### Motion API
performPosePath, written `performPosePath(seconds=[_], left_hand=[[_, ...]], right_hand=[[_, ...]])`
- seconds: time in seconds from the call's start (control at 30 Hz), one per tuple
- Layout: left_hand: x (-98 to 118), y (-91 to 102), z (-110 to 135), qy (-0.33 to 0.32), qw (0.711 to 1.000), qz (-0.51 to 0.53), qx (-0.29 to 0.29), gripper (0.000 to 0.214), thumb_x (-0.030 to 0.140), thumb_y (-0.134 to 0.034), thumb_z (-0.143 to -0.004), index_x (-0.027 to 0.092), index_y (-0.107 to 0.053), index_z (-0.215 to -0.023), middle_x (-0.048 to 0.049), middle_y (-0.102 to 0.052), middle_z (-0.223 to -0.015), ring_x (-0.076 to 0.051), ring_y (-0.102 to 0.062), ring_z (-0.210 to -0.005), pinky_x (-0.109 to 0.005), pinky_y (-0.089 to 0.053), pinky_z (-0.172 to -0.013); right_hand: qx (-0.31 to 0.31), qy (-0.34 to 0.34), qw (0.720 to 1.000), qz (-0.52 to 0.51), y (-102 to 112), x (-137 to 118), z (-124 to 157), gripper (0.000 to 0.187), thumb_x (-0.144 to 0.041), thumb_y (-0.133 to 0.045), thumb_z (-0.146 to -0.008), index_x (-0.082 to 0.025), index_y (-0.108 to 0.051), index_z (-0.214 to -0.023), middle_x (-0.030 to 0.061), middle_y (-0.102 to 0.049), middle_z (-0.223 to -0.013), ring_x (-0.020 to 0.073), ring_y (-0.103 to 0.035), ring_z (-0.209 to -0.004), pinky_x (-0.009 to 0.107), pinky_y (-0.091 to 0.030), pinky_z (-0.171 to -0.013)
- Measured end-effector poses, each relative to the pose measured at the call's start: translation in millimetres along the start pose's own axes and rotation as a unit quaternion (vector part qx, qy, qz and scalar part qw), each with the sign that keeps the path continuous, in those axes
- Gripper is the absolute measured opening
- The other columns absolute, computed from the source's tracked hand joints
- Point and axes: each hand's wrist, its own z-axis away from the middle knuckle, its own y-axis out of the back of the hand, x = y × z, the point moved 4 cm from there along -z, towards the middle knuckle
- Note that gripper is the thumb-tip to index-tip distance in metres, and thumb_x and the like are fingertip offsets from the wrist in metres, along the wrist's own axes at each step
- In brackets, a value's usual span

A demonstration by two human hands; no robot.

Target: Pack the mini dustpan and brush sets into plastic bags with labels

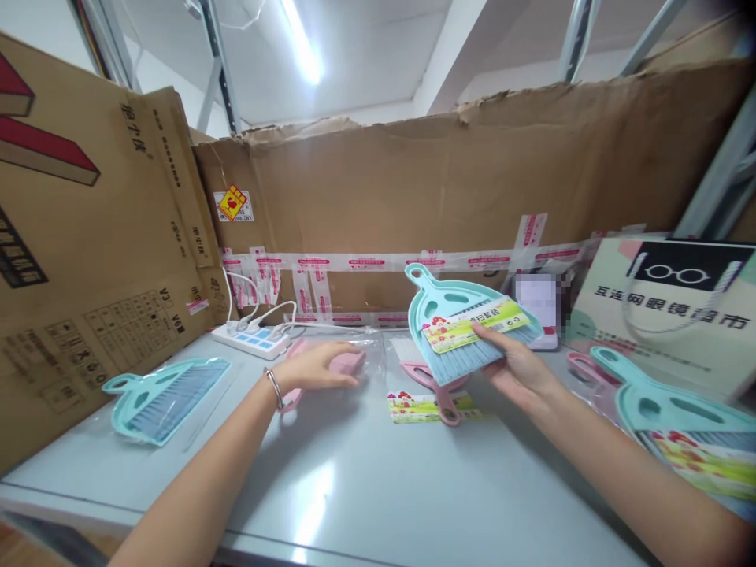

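Observation:
My right hand (513, 370) grips a turquoise dustpan (434, 307) by its wide edge, with a blue-bristled brush and a printed yellow-green card (454, 335) lying across it. The dustpan is tilted up above the table, handle to the upper left. Beneath it a pink brush (440, 390) lies on the table over a second printed card (407, 407). My left hand (322, 366) has its fingers spread over a pink dustpan (348, 361) in clear plastic; whether it touches the plastic I cannot tell.
At the left lies a bagged turquoise dustpan set (168, 402). Another turquoise set (655, 402) sits at the right edge, by a paper bag (667, 307) and a phone-like device (537, 307). A power strip (251, 339) stands behind; large cardboard boxes (366, 197) wall the table.

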Motion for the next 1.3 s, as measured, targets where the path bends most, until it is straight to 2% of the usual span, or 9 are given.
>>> performPosePath(seconds=[0.17, 0.27, 0.37, 0.43, 0.67, 0.8, 0.9, 1.13, 1.3], left_hand=[[12.5, -8.1, -5.3, -0.052, 0.998, 0.014, 0.026, 0.014, 0.027, -0.055, -0.074, 0.023, -0.068, -0.074, -0.0031, -0.069, -0.081, -0.020, -0.060, -0.077, -0.029, -0.041, -0.073], [16.4, 10.1, -2.7, -0.043, 0.987, 0.106, 0.110, 0.015, 0.027, -0.052, -0.076, 0.022, -0.067, -0.074, -0.0027, -0.068, -0.079, -0.018, -0.060, -0.076, -0.027, -0.042, -0.072], [8.4, 34.7, 3.4, 0.002, 0.935, 0.253, 0.251, 0.016, 0.033, -0.054, -0.077, 0.019, -0.062, -0.077, -0.0027, -0.066, -0.076, -0.016, -0.060, -0.076, -0.026, -0.043, -0.072], [-0.3, 41.3, 5.5, 0.037, 0.893, 0.336, 0.297, 0.019, 0.037, -0.056, -0.077, 0.018, -0.058, -0.079, -0.0008, -0.064, -0.071, -0.014, -0.060, -0.069, -0.024, -0.043, -0.066], [-16.4, 39.0, 4.6, 0.111, 0.807, 0.477, 0.329, 0.032, 0.044, -0.068, -0.065, 0.016, -0.058, -0.078, 0.0003, -0.063, -0.063, -0.010, -0.058, -0.057, -0.018, -0.038, -0.050], [-25.3, 43.5, 8.0, 0.146, 0.727, 0.556, 0.375, 0.022, 0.028, -0.069, -0.064, 0.015, -0.057, -0.078, 0.0015, -0.062, -0.063, -0.007, -0.059, -0.057, -0.014, -0.040, -0.048], [-31.7, 44.0, 7.9, 0.145, 0.688, 0.603, 0.376, 0.018, 0.013, -0.065, -0.066, 0.015, -0.057, -0.082, 0.0000, -0.065, -0.069, -0.007, -0.061, -0.060, -0.014, -0.045, -0.052], [-37.0, 40.0, 4.5, 0.138, 0.669, 0.641, 0.349, 0.016, 0.005, -0.060, -0.068, 0.013, -0.056, -0.081, -0.0008, -0.065, -0.068, -0.006, -0.061, -0.058, -0.012, -0.046, -0.049], [-34.9, 44.2, 7.3, 0.158, 0.705, 0.589, 0.361, 0.014, 0.006, -0.060, -0.070, 0.014, -0.056, -0.081, -0.0003, -0.064, -0.065, -0.006, -0.060, -0.056, -0.012, -0.045, -0.048]], right_hand=[[-0.009, -0.015, 1.000, 0.014, 5.1, -4.1, -5.7, 0.032, -0.009, -0.067, -0.066, -0.023, -0.061, -0.094, 0.0009, -0.067, -0.104, 0.0221, -0.056, -0.108, 0.031, -0.055, -0.083], [-0.008, -0.016, 0.999, 0.031, 8.8, -6.5, -8.6, 0.032, -0.010, -0.068, -0.065, -0.023, -0.061, -0.093, 0.0005, -0.065, -0.108, 0.0222, -0.055, -0.110, 0.032, -0.054, -0.085], [-0.006, -0.003, 0.999, 0.047, 10.9, -10.3, -10.0, 0.033, -0.010, -0.066, -0.067, -0.023, -0.060, -0.096, 0.0011, -0.065, -0.110, 0.0229, -0.056, -0.110, 0.035, -0.053, -0.087], [-0.004, 0.002, 0.999, 0.050, 11.1, -13.3, -9.3, 0.033, -0.011, -0.065, -0.068, -0.023, -0.061, -0.098, 0.0014, -0.065, -0.109, 0.0224, -0.056, -0.110, 0.035, -0.053, -0.087], [-0.002, 0.001, 1.000, 0.016, 4.9, -25.8, 0.4, 0.032, -0.006, -0.062, -0.070, -0.021, -0.063, -0.098, 0.0016, -0.066, -0.106, 0.0184, -0.063, -0.097, 0.027, -0.056, -0.080], [-0.009, 0.021, 1.000, -0.003, 3.8, -32.2, 1.4, 0.032, -0.003, -0.060, -0.071, -0.021, -0.063, -0.098, 0.0011, -0.068, -0.100, 0.0165, -0.066, -0.086, 0.026, -0.057, -0.076], [-0.005, 0.029, 1.000, -0.009, 5.8, -34.3, -0.8, 0.031, 0.000, -0.057, -0.072, -0.020, -0.063, -0.095, 0.0019, -0.070, -0.095, 0.0160, -0.067, -0.080, 0.027, -0.058, -0.072], [-0.004, 0.033, 0.999, -0.010, 6.4, -35.8, -2.5, 0.029, 0.000, -0.056, -0.072, -0.019, -0.064, -0.093, 0.0028, -0.070, -0.092, 0.0176, -0.068, -0.077, 0.029, -0.059, -0.068], [-0.052, -0.010, 0.995, 0.086, 19.0, -42.2, -1.9, 0.026, -0.007, -0.064, -0.067, -0.020, -0.065, -0.089, 0.0042, -0.071, -0.091, 0.0209, -0.068, -0.075, 0.030, -0.059, -0.062]])
